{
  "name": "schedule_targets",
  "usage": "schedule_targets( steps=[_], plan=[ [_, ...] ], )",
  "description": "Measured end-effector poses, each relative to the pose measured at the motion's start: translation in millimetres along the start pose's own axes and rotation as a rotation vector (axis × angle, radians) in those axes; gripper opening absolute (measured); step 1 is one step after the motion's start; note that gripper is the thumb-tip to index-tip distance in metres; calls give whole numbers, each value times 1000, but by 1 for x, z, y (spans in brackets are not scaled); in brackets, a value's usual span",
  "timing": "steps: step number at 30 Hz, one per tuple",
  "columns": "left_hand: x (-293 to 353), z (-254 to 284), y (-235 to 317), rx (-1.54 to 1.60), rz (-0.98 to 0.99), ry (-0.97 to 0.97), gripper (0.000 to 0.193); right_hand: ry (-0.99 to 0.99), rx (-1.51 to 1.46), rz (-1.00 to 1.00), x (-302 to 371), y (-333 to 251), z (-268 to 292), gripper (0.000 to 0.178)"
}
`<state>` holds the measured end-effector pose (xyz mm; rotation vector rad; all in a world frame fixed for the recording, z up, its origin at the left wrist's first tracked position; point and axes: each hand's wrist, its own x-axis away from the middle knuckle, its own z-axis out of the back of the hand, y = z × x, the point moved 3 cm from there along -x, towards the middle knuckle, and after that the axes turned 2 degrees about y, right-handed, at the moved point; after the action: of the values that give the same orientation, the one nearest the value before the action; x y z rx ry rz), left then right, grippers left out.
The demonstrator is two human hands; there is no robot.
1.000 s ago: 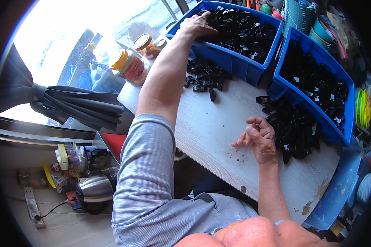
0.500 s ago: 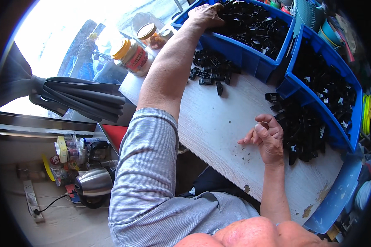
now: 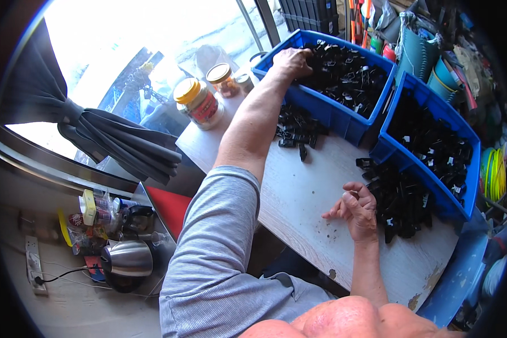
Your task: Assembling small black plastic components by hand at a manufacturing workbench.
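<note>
My left hand (image 3: 293, 62) reaches over the near left corner of a blue plastic bin (image 3: 343, 121) at the back. Its fingers dip among the small black plastic clip-like parts (image 3: 349, 73) heaped inside, so what they grip, if anything, is hidden. My right hand (image 3: 357, 211) rests palm up over the table (image 3: 293, 186), fingers loosely bent and apart, with nothing visible in it. Beside it on the right lies a pile of similar black parts (image 3: 403, 200). A smaller heap of black parts (image 3: 298, 127) sits in front of the bin, near my left forearm.
A second blue bin (image 3: 434, 160) of black parts stands at the right. Two lidded jars, one yellow-lidded (image 3: 197, 104) and one brown-lidded (image 3: 222, 79), stand by the window. A dark curtain (image 3: 124, 141), a kettle (image 3: 128, 259) and a power strip (image 3: 35, 265) are at the left.
The whole view has shifted, so the far bin now shows more fully. My left hand stays at the bin's left corner, and my right hand keeps its pose.
</note>
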<state>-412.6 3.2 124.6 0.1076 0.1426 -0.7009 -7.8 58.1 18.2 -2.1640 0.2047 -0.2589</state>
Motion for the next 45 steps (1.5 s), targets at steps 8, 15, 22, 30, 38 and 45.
schedule_targets(
  steps=[8, 15, 22, 30, 38, 45],
  plan=[
    [7, 7, 5, 58, -17, 86, 42, -15, -23, 7, 0, -2, -2, 20],
    [15, 13, 12, 147, -69, 266, 37, -13, -18, 2, 0, -1, 0, 19],
    [23, 28, 13, 380, -38, 441, 36, -28, -10, 10, 0, 1, -1, 21],
    [42, 33, 26, 461, -11, 730, 40, -28, 18, 12, -1, 2, 4, 27],
    [73, 42, 22, 608, 30, 923, 38, -16, 19, 19, 1, -2, -3, 23],
    [143, 8, 6, 789, 185, 1061, 32, 13, 23, -10, 2, -4, -5, 24]
  ],
)
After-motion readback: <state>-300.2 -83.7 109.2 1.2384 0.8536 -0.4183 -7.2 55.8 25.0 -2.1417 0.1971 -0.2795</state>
